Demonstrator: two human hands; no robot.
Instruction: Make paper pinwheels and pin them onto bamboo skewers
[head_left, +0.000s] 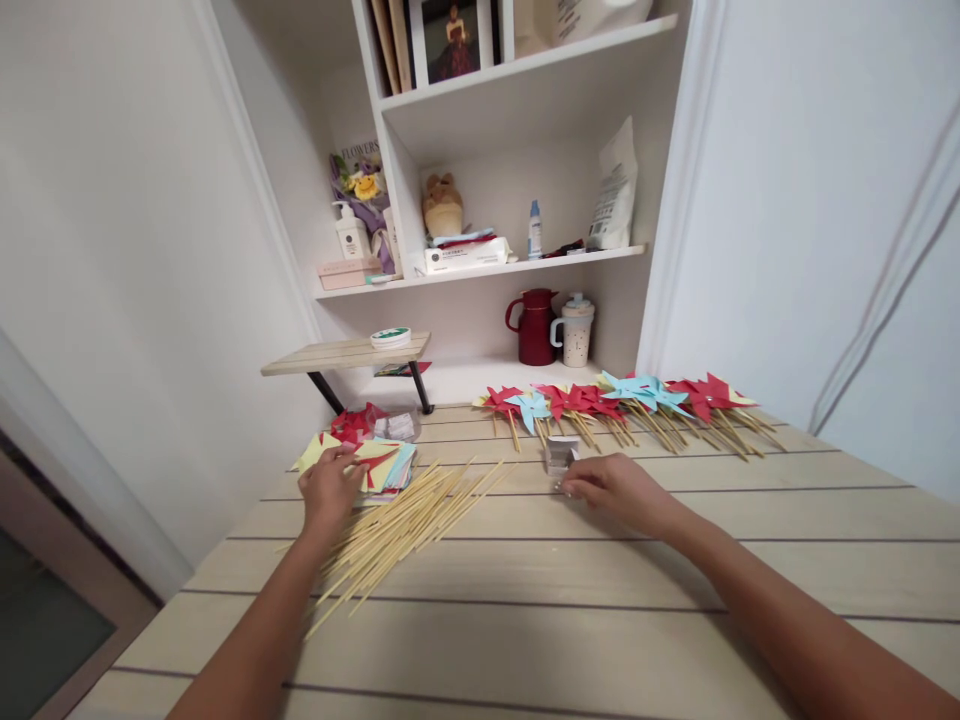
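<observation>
My left hand (330, 487) rests with curled fingers on a stack of coloured paper sheets (379, 465), yellow, red and light blue, at the left of the wooden table (525, 590). Just right of that hand lies a loose pile of thin wooden sticks (405, 525). My right hand (611, 490) reaches to a small white box (560, 453) in the middle of the table, its fingertips pinched together at the box's lower edge. Whether they hold anything small is too fine to see. A row of finished paper pinwheels (622, 400), red and light blue on sticks, lies behind the box.
A clear tub with red pieces (375, 422) sits behind the paper stack. A small raised shelf (345, 355) bears a tape roll (391, 337). White wall shelves hold a red jug (534, 326), a mug (575, 331), bottles and bags.
</observation>
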